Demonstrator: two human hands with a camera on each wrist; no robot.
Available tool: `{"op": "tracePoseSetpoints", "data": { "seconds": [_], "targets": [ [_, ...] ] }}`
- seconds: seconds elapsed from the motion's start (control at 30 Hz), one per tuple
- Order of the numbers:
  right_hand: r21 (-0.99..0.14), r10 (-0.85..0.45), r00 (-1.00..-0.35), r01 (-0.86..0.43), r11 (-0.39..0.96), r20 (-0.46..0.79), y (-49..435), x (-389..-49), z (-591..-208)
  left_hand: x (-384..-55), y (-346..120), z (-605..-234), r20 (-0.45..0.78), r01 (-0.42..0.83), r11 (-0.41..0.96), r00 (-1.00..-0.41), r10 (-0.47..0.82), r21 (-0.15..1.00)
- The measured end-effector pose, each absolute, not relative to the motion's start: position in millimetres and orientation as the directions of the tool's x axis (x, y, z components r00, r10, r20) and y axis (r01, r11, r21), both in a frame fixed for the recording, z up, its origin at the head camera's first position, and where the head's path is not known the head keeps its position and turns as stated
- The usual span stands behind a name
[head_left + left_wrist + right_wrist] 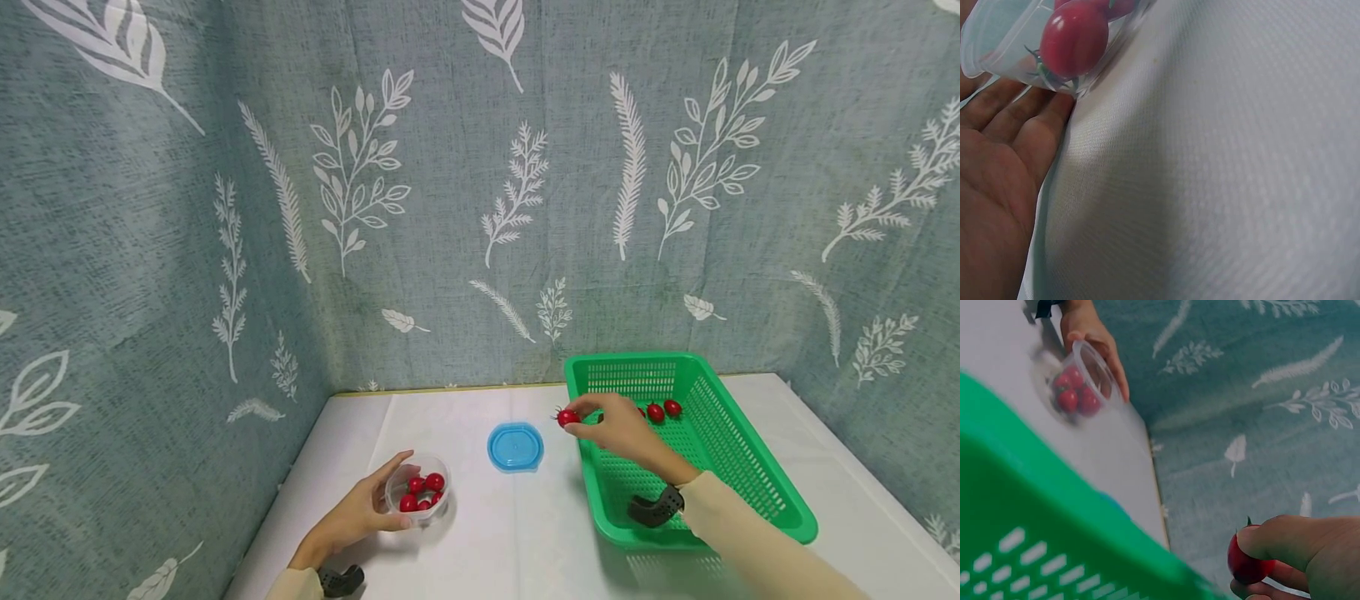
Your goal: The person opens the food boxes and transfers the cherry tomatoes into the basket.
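Observation:
My left hand (360,510) holds a small clear plastic tub (1007,40), its thumb and fingers on opposite sides. Several red cherry tomatoes (434,482) lie inside the tub, which stands uncovered on the white tabletop. A cherry tomato (1249,559) with a green stem is pinched between the thumb and fingers of my right hand (618,429). That hand is over the left rim of a green basket (591,493). More cherry tomatoes (656,412) sit towards the back of the basket, some partly hidden behind the hand.
A blue lid (516,447) lies flat on the white table (487,533) between tub and basket. Grey-green leaf-patterned fabric (450,208) hangs behind the table and along both sides. The basket's raised perforated walls stand around the tomatoes in it.

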State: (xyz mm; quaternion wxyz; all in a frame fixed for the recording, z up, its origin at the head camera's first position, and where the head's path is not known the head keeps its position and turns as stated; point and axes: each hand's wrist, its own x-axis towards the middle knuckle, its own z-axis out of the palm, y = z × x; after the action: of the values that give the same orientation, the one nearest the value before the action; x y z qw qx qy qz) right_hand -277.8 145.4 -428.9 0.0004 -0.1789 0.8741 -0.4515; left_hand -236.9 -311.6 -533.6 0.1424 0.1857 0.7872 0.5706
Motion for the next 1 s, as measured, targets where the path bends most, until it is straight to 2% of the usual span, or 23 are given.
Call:
{"op": "tracePoseSetpoints", "data": {
  "seconds": [0.27,1.0],
  "targets": [
    [-0.791,-0.298,-0.938,-0.315,0.524,0.177,176.1,-277.8,-433.8,-236.3,-313.6,-533.7,-0.010,0.141,0.292,-0.888,0.459,0.946],
    [-0.738,-0.211,-0.967,-0.245,0.629,0.141,235.1,-284.3,-450.2,-237.9,-314.4,-536.1,-0.003,0.140,0.273,-0.886,0.464,0.952]
  ]
}}
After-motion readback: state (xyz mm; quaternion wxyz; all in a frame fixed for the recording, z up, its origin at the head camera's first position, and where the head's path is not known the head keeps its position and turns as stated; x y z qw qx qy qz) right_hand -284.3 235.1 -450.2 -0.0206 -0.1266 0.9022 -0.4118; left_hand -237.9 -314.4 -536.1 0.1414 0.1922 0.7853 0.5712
